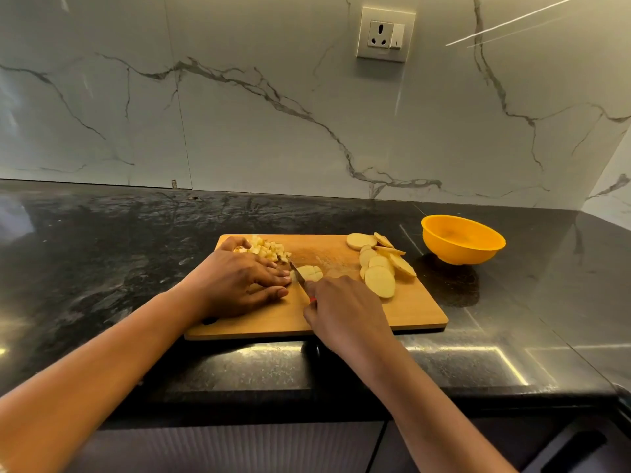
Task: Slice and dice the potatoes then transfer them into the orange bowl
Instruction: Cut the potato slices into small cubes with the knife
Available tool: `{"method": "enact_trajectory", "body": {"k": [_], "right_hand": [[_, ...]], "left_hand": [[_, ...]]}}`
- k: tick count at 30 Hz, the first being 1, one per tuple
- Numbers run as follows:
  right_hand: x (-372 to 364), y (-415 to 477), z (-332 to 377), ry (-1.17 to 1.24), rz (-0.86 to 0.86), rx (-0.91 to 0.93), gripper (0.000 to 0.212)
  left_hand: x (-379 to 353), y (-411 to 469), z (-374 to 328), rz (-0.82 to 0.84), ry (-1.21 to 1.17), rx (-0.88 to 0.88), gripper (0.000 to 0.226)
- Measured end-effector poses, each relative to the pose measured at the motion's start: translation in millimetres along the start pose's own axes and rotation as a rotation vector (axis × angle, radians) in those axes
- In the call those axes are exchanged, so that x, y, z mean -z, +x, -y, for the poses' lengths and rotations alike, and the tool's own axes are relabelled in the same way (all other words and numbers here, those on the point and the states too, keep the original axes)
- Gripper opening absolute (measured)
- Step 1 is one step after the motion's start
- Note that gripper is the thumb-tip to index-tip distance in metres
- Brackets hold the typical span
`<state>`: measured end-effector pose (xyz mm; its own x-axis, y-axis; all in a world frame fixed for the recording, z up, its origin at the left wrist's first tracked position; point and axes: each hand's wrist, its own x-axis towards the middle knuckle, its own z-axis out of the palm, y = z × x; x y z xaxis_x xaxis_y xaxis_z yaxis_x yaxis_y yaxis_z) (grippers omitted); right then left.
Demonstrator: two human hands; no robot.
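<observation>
Two hands on the wooden cutting board (409, 308) at the counter (136, 233) front: right hand (345, 308) wrapped round a red-handled knife (297, 275), blade down on a part-cut potato slice (312, 272) mid-board. Left hand (239, 278) flat, fingers straight, tips touching that slice. Whole slices (379, 268) fanned on the right, diced bits (268, 249) piled far-left corner. Orange bowl (461, 238) on the counter just off the board's far-right corner
</observation>
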<state>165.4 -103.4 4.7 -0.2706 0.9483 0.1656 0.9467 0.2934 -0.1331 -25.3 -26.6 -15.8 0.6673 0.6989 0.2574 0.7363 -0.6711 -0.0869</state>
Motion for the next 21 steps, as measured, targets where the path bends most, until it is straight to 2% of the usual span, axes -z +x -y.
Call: {"method": "enact_trajectory", "body": {"k": [4, 7, 10, 12, 15, 16, 18, 21], "right_hand": [[11, -35, -10, -0.011, 0.024, 0.05, 0.036], [28, -58, -25, 0.051, 0.034, 0.025, 0.038], [36, -50, -38, 0.085, -0.109, -0.061, 0.038], [31, -33, -46, 0.078, -0.255, -0.11, 0.039], [18, 0, -54, 0.127, -0.422, -0.198, 0.043], [14, 9, -55, 0.153, -0.457, -0.214, 0.043], [7, 20, -56, 0.201, -0.499, -0.222, 0.043], [-1, 26, -60, 0.222, -0.512, -0.223, 0.044]], "left_hand": [[0, 0, 0, -0.004, -0.002, 0.005, 0.081], [-2, 0, -3, -0.114, -0.045, -0.007, 0.077], [-6, 1, -4, -0.306, 0.031, -0.017, 0.062], [-5, 5, -3, -0.34, 0.007, 0.026, 0.058], [-1, 19, -6, -0.18, -0.065, 0.084, 0.08], [0, 26, -8, -0.091, -0.059, 0.093, 0.077], [1, 41, -12, 0.083, -0.052, 0.093, 0.057], [0, 58, -14, 0.212, -0.129, 0.009, 0.048]]}}
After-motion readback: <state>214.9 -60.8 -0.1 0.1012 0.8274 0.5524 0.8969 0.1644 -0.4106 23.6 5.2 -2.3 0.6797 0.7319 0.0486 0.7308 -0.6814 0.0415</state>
